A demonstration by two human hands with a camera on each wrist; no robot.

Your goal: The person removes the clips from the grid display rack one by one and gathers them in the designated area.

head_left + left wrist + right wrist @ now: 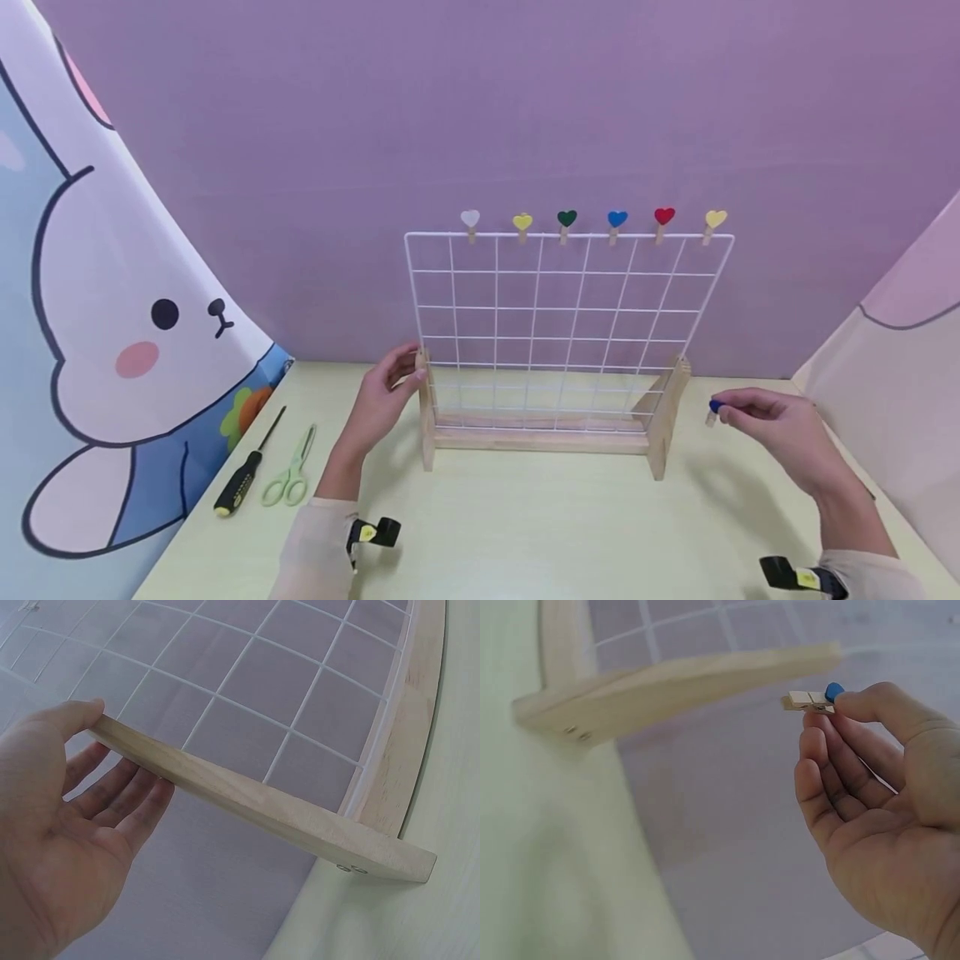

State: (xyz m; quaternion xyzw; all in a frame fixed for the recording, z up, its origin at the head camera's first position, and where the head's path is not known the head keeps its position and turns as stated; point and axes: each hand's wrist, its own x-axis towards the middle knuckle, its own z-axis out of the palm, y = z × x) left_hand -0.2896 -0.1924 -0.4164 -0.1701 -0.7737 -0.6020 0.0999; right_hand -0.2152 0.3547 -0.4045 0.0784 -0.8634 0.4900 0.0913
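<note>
A white wire grid [540,308] stands in a wooden stand [540,442]. Several small clothespins with coloured hearts, among them a green one [567,219] and a red one [664,217], are clipped along its top bar. My left hand [386,400] holds the stand's left side piece [247,791] near its upper end, thumb on one side and fingers on the other. Off to the right of the stand, my right hand [783,433] pinches a wooden clothespin [810,701] with a blue heart between thumb and fingers. That clothespin is in the air, apart from the grid.
On the table's left lie a black and yellow screwdriver [240,482] and light green scissors [291,477]. A purple backdrop [450,125] rises behind the grid. A rabbit-print cloth [135,292] hangs at the left, and another pale cloth [907,392] at the right.
</note>
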